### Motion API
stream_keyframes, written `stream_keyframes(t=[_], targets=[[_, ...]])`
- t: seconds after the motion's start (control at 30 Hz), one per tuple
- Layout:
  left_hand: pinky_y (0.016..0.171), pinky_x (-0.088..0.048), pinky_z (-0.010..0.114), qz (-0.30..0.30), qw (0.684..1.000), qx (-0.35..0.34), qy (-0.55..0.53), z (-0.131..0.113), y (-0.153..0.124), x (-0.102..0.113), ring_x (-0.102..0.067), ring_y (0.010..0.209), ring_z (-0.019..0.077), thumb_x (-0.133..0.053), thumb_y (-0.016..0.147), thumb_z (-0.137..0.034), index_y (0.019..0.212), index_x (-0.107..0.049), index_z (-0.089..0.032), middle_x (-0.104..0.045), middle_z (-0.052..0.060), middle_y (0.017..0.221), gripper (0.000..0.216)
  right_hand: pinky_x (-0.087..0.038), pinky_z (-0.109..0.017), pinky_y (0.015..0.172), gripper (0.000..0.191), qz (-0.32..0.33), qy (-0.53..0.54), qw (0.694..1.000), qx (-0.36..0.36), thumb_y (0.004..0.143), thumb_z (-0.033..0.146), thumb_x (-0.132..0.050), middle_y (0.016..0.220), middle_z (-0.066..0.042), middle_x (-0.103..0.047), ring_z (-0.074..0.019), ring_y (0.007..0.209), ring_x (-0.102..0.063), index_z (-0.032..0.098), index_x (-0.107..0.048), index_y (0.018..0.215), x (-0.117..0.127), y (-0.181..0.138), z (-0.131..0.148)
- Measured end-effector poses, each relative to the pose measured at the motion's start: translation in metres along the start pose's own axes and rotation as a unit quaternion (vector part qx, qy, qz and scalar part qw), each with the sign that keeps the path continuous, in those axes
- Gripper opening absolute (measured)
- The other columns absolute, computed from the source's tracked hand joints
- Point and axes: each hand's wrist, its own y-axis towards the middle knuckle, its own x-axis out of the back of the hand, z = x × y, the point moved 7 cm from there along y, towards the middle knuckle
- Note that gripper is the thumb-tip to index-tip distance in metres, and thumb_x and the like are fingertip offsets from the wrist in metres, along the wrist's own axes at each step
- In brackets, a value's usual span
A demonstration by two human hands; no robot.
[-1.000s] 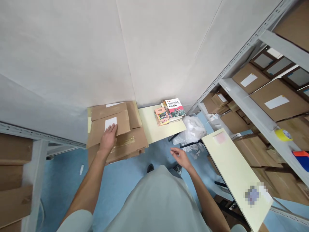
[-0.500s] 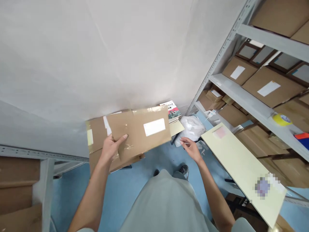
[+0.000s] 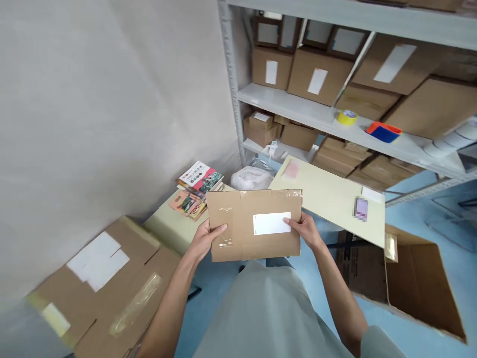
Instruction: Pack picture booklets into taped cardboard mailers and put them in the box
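Observation:
I hold a flattened brown cardboard box [image 3: 238, 231] with a white label and clear tape in front of my body. My left hand [image 3: 204, 238] grips its left edge, thumb on top. My right hand [image 3: 306, 229] grips its right edge beside the label. The box is roughly level and faces up at me. Below and to the left lies a stack of more flattened cardboard boxes [image 3: 108, 288] with white labels.
A pale yellow table [image 3: 331, 196] stands ahead; a lower one [image 3: 167, 226] bears a pile of books [image 3: 196, 186]. A white plastic bag [image 3: 251, 176] lies between them. An open cardboard box [image 3: 417, 278] sits on the blue floor at right. Grey shelves [image 3: 328, 117] hold boxes, yellow tape.
My left hand lifted the flattened box off the stack and brought it in front of me. My right hand took hold of its right edge. The view turned to the right.

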Motion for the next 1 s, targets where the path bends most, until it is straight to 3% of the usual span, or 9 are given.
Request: stream_keyframes(t=[0.27,0.43,0.57,0.83,1.0], targets=[[0.105,-0.062,0.056,0.051,0.992,0.051,0.1,-0.006,0.09,-0.117,-0.076,0.119,0.0425,-0.103,0.052,-0.06,0.114,-0.077,-0.016,-0.081,0.018,0.124,0.081,-0.063,-0.04,0.077,0.061,-0.129,0.016,0.991,-0.015,0.071,0.072,-0.09,0.104,-0.011,-0.084,-0.033,0.092,-0.079,0.019,-0.078,0.098,0.107,0.001,-0.03],[0.104,-0.062,0.057,0.077,0.985,0.031,0.152,-0.023,0.146,-0.191,-0.076,0.12,0.0434,-0.1,0.056,-0.06,0.113,-0.078,-0.018,-0.082,0.017,0.124,0.074,-0.063,-0.041,0.077,0.062,-0.201,0.012,0.98,-0.012,0.072,0.077,-0.086,0.101,-0.011,-0.084,-0.0333,0.091,-0.078,0.02,-0.077,0.096,0.168,0.022,-0.037],[0.104,-0.063,0.055,0.11,0.978,0.015,0.177,-0.04,0.184,-0.247,-0.075,0.122,0.0421,-0.099,0.058,-0.061,0.116,-0.077,-0.019,-0.081,0.016,0.126,0.074,-0.064,-0.042,0.08,0.062,-0.218,0.042,0.975,-0.012,0.072,0.076,-0.087,0.104,-0.011,-0.085,-0.0337,0.095,-0.078,0.021,-0.078,0.1,0.213,0.045,-0.034],[0.104,-0.063,0.054,0.177,0.969,0.036,0.17,-0.044,0.229,-0.342,-0.075,0.121,0.0421,-0.099,0.057,-0.064,0.116,-0.079,-0.018,-0.082,0.016,0.124,0.078,-0.063,-0.042,0.087,0.06,-0.237,0.072,0.969,-0.025,0.076,0.07,-0.09,0.114,-0.011,-0.083,-0.0349,0.107,-0.077,0.021,-0.077,0.109,0.297,0.065,-0.029],[0.106,-0.062,0.054,0.208,0.96,0.048,0.184,-0.044,0.246,-0.385,-0.074,0.123,0.0418,-0.097,0.061,-0.064,0.126,-0.076,-0.018,-0.08,0.017,0.128,0.083,-0.061,-0.045,0.097,0.063,-0.278,0.082,0.956,-0.036,0.079,0.068,-0.088,0.126,-0.014,-0.081,-0.0366,0.119,-0.074,0.021,-0.073,0.118,0.325,0.068,-0.033]])
